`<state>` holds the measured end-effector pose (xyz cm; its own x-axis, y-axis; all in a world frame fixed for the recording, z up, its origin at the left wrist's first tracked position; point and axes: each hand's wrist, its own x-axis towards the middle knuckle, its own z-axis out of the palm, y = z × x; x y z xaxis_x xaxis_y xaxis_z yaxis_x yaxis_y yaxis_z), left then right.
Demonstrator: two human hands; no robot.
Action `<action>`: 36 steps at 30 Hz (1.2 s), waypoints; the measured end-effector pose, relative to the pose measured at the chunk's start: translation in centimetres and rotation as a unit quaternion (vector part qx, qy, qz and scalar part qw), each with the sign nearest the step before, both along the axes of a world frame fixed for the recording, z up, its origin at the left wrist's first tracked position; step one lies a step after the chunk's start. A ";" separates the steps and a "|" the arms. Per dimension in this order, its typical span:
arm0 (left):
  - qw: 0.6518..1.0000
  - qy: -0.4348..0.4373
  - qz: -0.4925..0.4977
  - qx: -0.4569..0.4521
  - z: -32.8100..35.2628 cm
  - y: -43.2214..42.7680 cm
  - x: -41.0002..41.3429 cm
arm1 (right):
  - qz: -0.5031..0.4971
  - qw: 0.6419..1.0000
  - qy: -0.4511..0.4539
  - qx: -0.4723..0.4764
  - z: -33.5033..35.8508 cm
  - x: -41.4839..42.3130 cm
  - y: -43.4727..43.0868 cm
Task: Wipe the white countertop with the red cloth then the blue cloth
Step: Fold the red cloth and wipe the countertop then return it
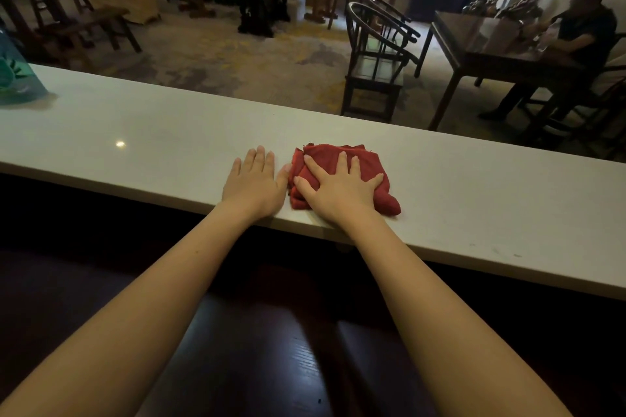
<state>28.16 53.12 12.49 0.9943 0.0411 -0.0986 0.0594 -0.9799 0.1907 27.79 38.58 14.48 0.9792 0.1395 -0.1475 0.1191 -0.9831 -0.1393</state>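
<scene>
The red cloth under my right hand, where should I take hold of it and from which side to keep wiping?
Probably keep the right hand flat on top, coming from above, palm over the middle of the red cloth. It lies folded in loose layers on the white countertop, with open edges showing on its left side beside the left hand. Spread fingers should stop the layers sliding apart.
</scene>
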 end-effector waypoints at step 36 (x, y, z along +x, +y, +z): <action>0.999 0.021 -0.012 0.022 0.6 -18.2 -6.5 | -0.085 0.996 0.018 -0.010 0.2 -4.2 -24.7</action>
